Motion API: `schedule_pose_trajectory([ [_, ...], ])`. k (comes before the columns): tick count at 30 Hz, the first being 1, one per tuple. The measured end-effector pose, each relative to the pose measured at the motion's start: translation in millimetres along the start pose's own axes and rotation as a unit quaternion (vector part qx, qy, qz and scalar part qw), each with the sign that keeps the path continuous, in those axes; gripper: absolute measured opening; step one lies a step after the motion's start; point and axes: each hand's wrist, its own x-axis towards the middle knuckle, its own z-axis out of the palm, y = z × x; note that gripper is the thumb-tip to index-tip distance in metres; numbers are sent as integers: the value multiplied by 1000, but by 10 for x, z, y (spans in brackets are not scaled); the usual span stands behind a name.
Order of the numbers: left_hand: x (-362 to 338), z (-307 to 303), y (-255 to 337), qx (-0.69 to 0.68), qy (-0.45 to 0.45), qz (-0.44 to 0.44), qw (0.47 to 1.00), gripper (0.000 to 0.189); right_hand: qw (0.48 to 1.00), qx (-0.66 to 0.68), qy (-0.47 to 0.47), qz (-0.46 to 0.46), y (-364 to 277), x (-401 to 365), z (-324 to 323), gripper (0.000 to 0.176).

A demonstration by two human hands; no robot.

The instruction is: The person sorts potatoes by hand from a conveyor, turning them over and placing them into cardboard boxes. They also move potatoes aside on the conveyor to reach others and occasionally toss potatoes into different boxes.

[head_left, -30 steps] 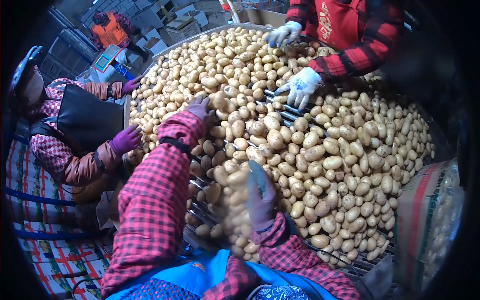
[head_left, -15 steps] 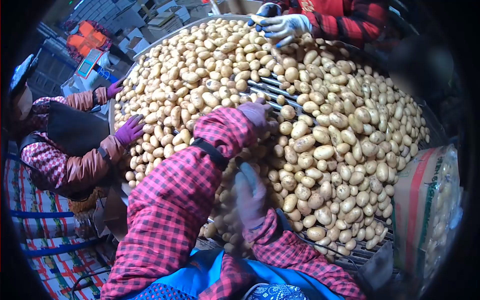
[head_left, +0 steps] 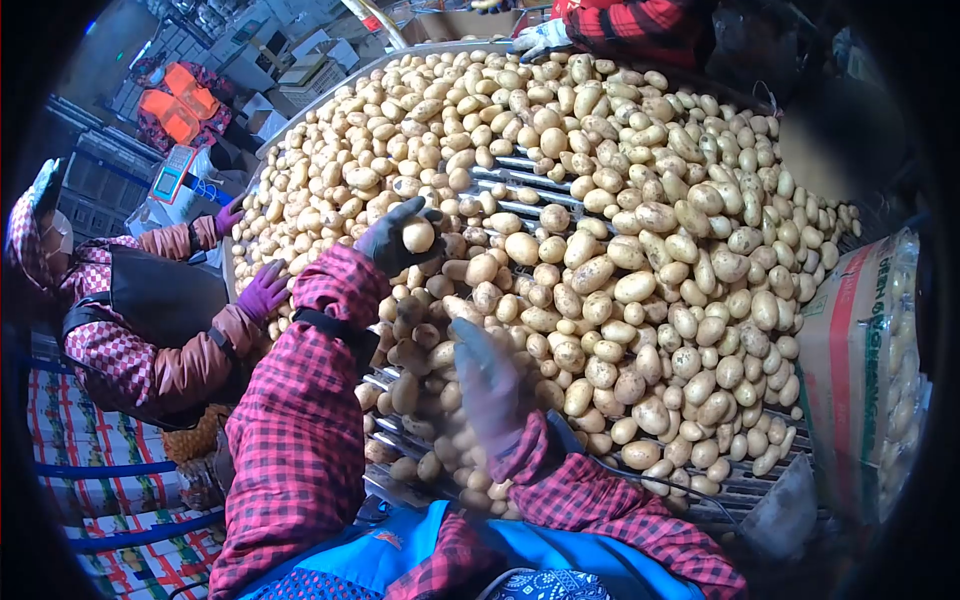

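My left hand [head_left: 392, 240], in a dark glove, is closed around a pale round potato [head_left: 418, 235] above the heap. My right hand [head_left: 488, 385], also gloved, hangs over the near part of the heap with its fingers stretched out; motion blurs it, and no potato shows in its grasp. Loose potatoes [head_left: 600, 275] of mixed sizes lie all round both hands. Between them, metal bars [head_left: 525, 185] of the slatted table show beyond my hands, and more slats appear below my right hand.
Across the table, a co-worker's white-gloved hand [head_left: 543, 40] rests at the far edge. At left, another co-worker's purple-gloved hand [head_left: 264, 290] touches the heap. A printed bag of potatoes [head_left: 850, 370] stands at right. A scale display [head_left: 172, 172] and a person in an orange vest [head_left: 180, 105] are behind.
My left hand has moved left from the bare slats and now has a potato in it. My right hand stays near its place. The far co-worker's hands have drawn back toward the edge.
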Motion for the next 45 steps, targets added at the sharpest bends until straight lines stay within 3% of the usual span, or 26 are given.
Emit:
schedule_pose_trajectory([
  [1, 83, -8, 92, -94, -19, -62, 993, 28, 1000, -5, 1, -12, 1, 6, -2, 33],
  [3, 305, 67, 480, -319, -65, -247, 913, 22, 1000, -5, -7, 5, -47, -1, -14, 33],
  [5, 495, 359, 540, -189, -92, -176, 962, 18, 1000, 13, 16, 13, 11, -1, 16, 29],
  [6, 547, 491, 891, 36, -128, -192, 972, 22, 1000, 11, 13, 15, 43, -20, -9, 29],
  [7, 603, 666, 835, 176, -103, 19, 979, 29, 996, -26, 4, 81, 65, -40, -46, 27],
  [8, 661, 812, 857, 272, -90, 66, 956, 32, 987, -62, -2, 146, 106, -55, -76, 25],
  [10, 871, 1059, 751, 364, -119, 113, 917, 32, 989, -144, 37, -13, 269, 14, -87, 22],
  [12, 883, 1174, 762, 394, -142, 110, 901, 31, 979, -178, 46, -84, 227, 20, -98, 23],
  [16, 718, 1057, 934, 446, -320, 16, 836, 31, 995, -93, 27, -23, -131, 31, -77, 27],
  [18, 627, 841, 525, 402, -286, 65, 867, 31, 999, -44, 14, 28, -248, 68, -74, 29],
  [19, 692, 750, 752, 485, -331, -2, 809, 29, 999, -33, 6, 36, -220, 59, -67, 31],
  [20, 783, 660, 329, 513, -221, -23, 829, 30, 999, -22, -2, 44, -191, 44, -61, 32],
  [22, 764, 403, 210, 562, -154, 33, 812, 36, 1000, 9, -3, 28, -110, 50, -48, 34],
  [24, 589, 222, 374, 542, -127, 5, 831, 43, 998, 32, -18, 55, -52, 51, -103, 35],
  [26, 243, 60, 399, 435, -7, 114, 893, 51, 997, 41, -17, 62, -47, 44, -83, 34],
  [28, -180, 45, 685, 440, -2, 56, 896, 48, 999, -5, -25, 26, -49, 36, -59, 37],
  [29, -419, 75, 726, 447, -27, 78, 891, 51, 999, -11, -33, 28, -75, 65, -89, 37],
  [31, -882, 203, 731, 456, -111, 83, 879, 56, 941, -281, -76, -170, -145, 165, -189, 42],
  [32, -1106, 276, 693, 456, -172, 64, 871, 59, 919, -347, -83, -169, -95, 179, -220, 50],
  [35, -1599, 458, 604, 465, -120, 50, 876, 60, 765, -611, -153, -134, -26, 199, -222, 58],
  [38, -1780, 486, 516, 379, -59, 18, 923, 59, 790, -592, -99, -121, 156, 339, -204, 57],
  [40, -1957, 440, 729, 334, -81, -45, 938, 57, 765, -625, -71, -142, 91, 484, -148, 56],
  [42, -2131, 408, 716, 94, -6, -119, 988, 50, 840, -531, -88, -62, 108, 704, -232, 52],
  [43, -2202, 414, 682, -59, 46, -96, 993, 45, 855, -514, -58, -29, -62, 811, -188, 49],
  [44, -2289, 388, 650, -62, 55, -93, 992, 45, 867, -497, -32, 7, -225, 909, -152, 46],
  [45, -2367, 345, 733, -218, 100, -168, 956, 44, 829, -551, -46, -82, -180, 1107, -244, 45],
])
